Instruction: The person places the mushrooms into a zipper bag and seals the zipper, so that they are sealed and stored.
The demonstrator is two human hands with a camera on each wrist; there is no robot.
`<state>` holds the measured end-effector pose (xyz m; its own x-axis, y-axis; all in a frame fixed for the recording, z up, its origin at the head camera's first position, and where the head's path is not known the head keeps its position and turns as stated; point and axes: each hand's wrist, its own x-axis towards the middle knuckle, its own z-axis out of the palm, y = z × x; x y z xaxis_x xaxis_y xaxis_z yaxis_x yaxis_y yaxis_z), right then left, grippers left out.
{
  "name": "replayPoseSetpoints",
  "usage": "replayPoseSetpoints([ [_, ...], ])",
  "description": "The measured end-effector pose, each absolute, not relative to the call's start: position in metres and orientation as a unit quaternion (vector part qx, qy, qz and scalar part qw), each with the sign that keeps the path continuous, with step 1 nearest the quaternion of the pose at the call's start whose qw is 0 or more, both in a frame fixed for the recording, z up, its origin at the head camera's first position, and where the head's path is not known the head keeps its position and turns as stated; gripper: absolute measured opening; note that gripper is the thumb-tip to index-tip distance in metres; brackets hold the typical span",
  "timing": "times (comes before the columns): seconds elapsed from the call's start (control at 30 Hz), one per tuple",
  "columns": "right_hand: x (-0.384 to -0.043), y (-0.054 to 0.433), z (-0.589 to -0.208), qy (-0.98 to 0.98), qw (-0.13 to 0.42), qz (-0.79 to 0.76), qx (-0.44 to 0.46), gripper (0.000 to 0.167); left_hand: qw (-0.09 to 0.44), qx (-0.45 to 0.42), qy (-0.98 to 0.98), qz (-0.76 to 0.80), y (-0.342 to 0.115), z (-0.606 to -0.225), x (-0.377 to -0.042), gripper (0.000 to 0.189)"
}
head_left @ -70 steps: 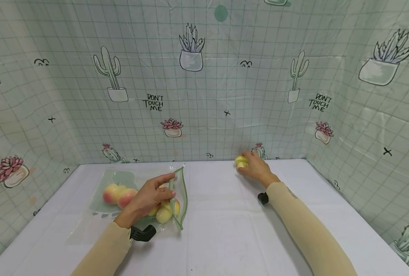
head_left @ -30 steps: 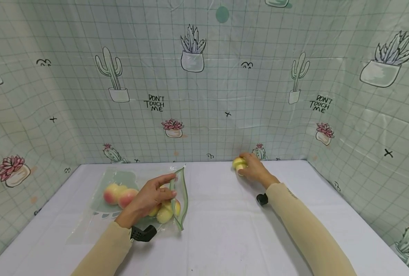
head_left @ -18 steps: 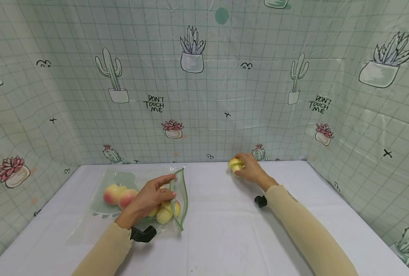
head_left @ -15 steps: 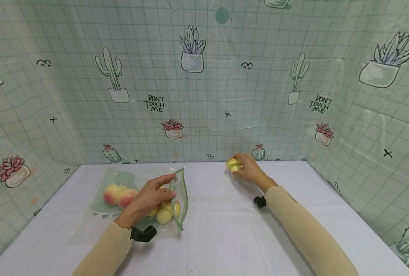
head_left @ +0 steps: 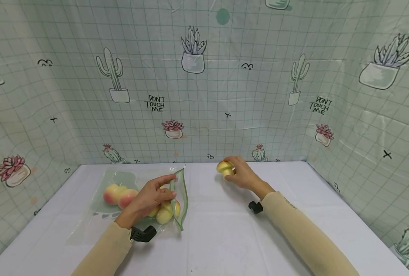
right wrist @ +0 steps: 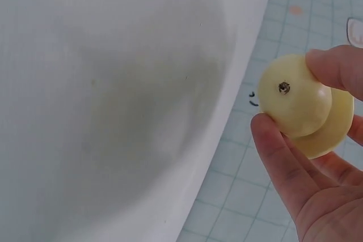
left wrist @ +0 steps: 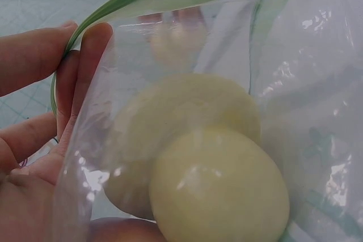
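Note:
My left hand (head_left: 148, 197) pinches the green zip edge (left wrist: 130, 1) of a clear zip-lock bag (head_left: 81, 232), holding its mouth apart on the right side. Inside the bag lie red-and-yellow peaches (head_left: 126, 198) and, nearer the mouth, a pale yellow mushroom (left wrist: 221, 188), partly hidden behind the left hand in the head view. To the right of the bag, my right hand (head_left: 246, 174) grips another yellow mushroom (head_left: 224, 168) between thumb and fingers, close over the table. Its rounded stem end (right wrist: 295, 94), with a small dark spot, faces the right wrist camera.
A white cloth covers the table (head_left: 211, 237). Behind and on both sides hangs a checked curtain (head_left: 211, 92) printed with potted plants. A black wrist camera (head_left: 144, 233) sits beside the left cuff, another (head_left: 255, 207) under the right one.
The right hand has brought the mushroom leftward and slightly nearer, away from the back edge of the table, tilting it a little. Left hand and bag stay put.

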<state>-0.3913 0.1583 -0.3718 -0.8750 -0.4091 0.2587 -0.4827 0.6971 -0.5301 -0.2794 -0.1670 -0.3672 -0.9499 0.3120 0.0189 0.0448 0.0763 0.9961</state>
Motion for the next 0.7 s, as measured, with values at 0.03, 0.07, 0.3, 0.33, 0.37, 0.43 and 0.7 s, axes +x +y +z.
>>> replayPoseSetpoints([
  [0.03,-0.390,0.157,-0.371,-0.918,0.061,0.306,0.247,0.057,0.099,0.123,0.728,0.667,-0.167,-0.367,-0.279,0.068],
  [0.07,-0.388,0.156,-0.371,-0.916,0.062,0.306,0.250,0.057,0.098,0.124,0.728,0.667,-0.167,-0.367,-0.280,0.068],
  [0.3,-0.377,0.146,-0.367,-0.907,0.065,0.306,0.282,0.057,0.096,0.133,0.730,0.664,-0.168,-0.366,-0.279,0.068],
  [0.33,-0.375,0.144,-0.367,-0.905,0.063,0.309,0.286,0.057,0.094,0.131,0.730,0.664,-0.168,-0.366,-0.279,0.068],
  [0.37,-0.373,0.143,-0.366,-0.903,0.063,0.311,0.289,0.057,0.093,0.131,0.730,0.664,-0.169,-0.366,-0.279,0.068],
  [0.43,-0.370,0.140,-0.366,-0.901,0.062,0.313,0.292,0.057,0.094,0.135,0.729,0.665,-0.169,-0.367,-0.279,0.068],
  [0.7,-0.361,0.129,-0.369,-0.889,0.060,0.322,0.319,0.056,0.101,0.128,0.724,0.670,-0.168,-0.368,-0.279,0.069],
])
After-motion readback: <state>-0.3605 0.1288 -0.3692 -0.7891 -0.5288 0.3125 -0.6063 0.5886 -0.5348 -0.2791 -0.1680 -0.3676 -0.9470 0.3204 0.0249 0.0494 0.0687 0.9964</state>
